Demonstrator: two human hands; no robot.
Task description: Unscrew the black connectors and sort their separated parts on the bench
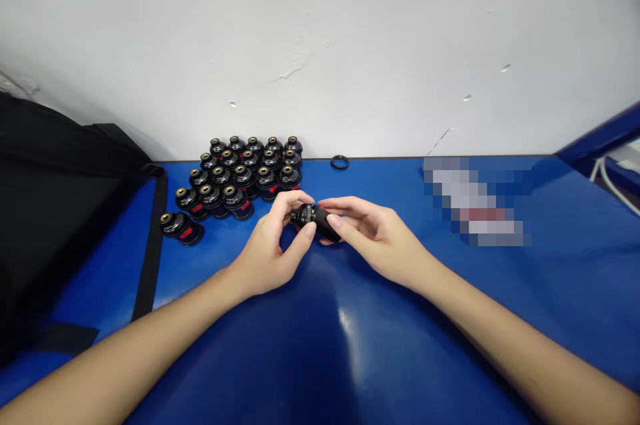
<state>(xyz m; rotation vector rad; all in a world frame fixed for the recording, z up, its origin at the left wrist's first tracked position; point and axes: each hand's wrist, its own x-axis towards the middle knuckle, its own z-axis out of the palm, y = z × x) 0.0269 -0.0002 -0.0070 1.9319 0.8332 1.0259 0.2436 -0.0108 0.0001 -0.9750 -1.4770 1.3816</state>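
Observation:
Both hands meet above the middle of the blue table [300, 338] around a small black cylindrical part [326, 225]. My left hand [280, 241] grips its narrower, ringed left end between thumb and fingers. Around the smooth right end, the thumb and fingers of my right hand [375, 235] are closed. Left of my hands stand several black bottle-shaped parts [243, 178] with brass-coloured holes on top, some showing red marks. One such part [183, 228] sits at the near left of the group, tilted in view.
A black ring [339, 162] lies near the wall [320, 51]. At the left is a large black bag [60, 211] with straps on the table. A blurred-out flat object [475, 205] lies to the right. White cables [615, 181] show at the far right.

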